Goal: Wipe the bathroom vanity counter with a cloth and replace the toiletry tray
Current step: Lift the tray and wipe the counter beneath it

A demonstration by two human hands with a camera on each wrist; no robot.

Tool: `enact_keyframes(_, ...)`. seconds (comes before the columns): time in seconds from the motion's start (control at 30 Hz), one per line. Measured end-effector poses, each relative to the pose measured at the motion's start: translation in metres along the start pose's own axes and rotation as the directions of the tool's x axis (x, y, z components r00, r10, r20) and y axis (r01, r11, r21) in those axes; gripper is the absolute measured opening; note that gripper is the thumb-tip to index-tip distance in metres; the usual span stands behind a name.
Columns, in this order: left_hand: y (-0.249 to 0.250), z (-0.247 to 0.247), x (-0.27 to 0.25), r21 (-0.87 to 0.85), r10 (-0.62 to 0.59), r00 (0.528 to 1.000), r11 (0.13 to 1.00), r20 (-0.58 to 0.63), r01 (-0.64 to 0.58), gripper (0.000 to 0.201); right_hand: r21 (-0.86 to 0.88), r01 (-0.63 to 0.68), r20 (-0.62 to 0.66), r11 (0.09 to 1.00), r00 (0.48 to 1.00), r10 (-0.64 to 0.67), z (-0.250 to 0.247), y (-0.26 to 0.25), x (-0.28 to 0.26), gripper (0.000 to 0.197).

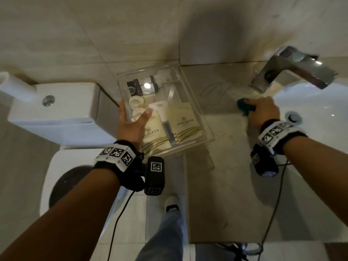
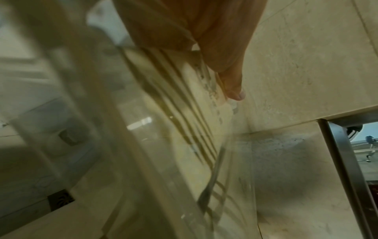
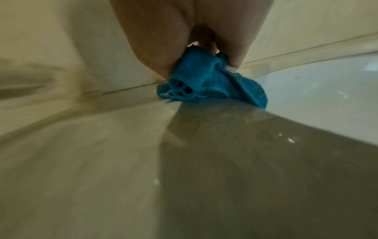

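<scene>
A clear acrylic toiletry tray (image 1: pixel 204 117) holds cream sachets, small round caps and dark bottles. My left hand (image 1: pixel 131 121) grips its left wall, thumb inside over the rim, fingers outside, and the tray looks raised and tilted above the counter's left end. In the left wrist view the thumb (image 2: pixel 233 80) lies on the tray's wall (image 2: pixel 163 145). My right hand (image 1: pixel 263 112) holds a bunched teal cloth (image 1: pixel 244 106) pressed on the beige stone counter (image 1: pixel 222 166), beside the basin. In the right wrist view the cloth (image 3: pixel 206 84) sits under my fingers on the wet counter (image 3: pixel 143 161).
A chrome faucet (image 1: pixel 293 72) stands behind the white basin (image 1: pixel 320 102), whose drain (image 1: pixel 292 117) lies close to my right wrist. A white toilet with its cistern (image 1: pixel 62 104) is left of the counter. A tiled wall rises behind. My shoe (image 1: pixel 171 204) shows on the floor below.
</scene>
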State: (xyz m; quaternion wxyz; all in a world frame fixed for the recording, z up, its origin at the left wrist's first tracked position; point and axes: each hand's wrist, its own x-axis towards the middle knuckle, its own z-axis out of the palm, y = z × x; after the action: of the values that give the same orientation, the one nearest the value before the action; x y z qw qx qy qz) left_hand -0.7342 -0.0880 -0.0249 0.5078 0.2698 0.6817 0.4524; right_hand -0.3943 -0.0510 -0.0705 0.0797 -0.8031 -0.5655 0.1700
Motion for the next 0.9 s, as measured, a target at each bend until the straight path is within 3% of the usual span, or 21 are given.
enact_keyframes(0.1, 0.001, 0.001, -0.005, 0.0, -0.02, 1.0, 1.0, 0.018, 0.02, 0.092, 0.006, 0.139, 0.11, 0.99, 0.984, -0.139, 0.01, -0.007, -0.037, 0.043)
enact_keyframes(0.23, 0.0, 0.002, -0.005, -0.009, 0.0, 1.0, 1.0, 0.021, 0.0, 0.091, 0.006, 0.295, 0.143, 0.955, 0.945, -0.293, 0.006, 0.001, -0.049, 0.041)
enact_keyframes(0.3, 0.0, 0.001, -0.004, -0.017, 0.004, 0.999, 1.0, 0.033, -0.004, 0.092, -0.055, 0.24, 0.084, 0.969, 0.968, -0.235, -0.001, 0.01, -0.024, 0.043)
enact_keyframes(0.4, -0.001, -0.003, -0.001, -0.015, 0.001, 1.0, 1.0, 0.031, -0.001, 0.092, -0.087, 0.03, -0.014, 0.996, 0.999, -0.031, -0.007, 0.014, -0.003, 0.042)
enact_keyframes(0.43, -0.001, -0.005, -0.001, -0.01, -0.001, 0.999, 1.0, 0.034, 0.001, 0.092, -0.099, 0.031, -0.006, 0.995, 0.999, -0.032, -0.005, 0.01, -0.007, 0.043)
enact_keyframes(0.6, -0.005, -0.008, 0.001, -0.021, -0.024, 0.999, 0.999, 0.027, 0.025, 0.092, -0.028, 0.279, 0.176, 0.96, 0.947, -0.27, 0.012, -0.015, -0.057, 0.043)
enact_keyframes(0.7, -0.004, -0.008, 0.003, -0.036, -0.028, 0.999, 0.999, 0.02, 0.028, 0.091, 0.01, 0.378, 0.216, 0.926, 0.903, -0.371, 0.008, -0.023, -0.053, 0.038)
enact_keyframes(0.77, -0.003, -0.007, 0.006, -0.034, -0.029, 0.999, 0.999, 0.016, 0.03, 0.091, -0.022, 0.36, 0.173, 0.933, 0.92, -0.351, 0.005, -0.025, -0.028, 0.038)
enact_keyframes(0.9, -0.003, -0.008, 0.011, -0.051, -0.003, 1.0, 0.999, 0.003, 0.003, 0.09, -0.063, 0.13, 0.02, 0.99, 0.991, -0.129, 0.008, -0.044, 0.003, 0.042)
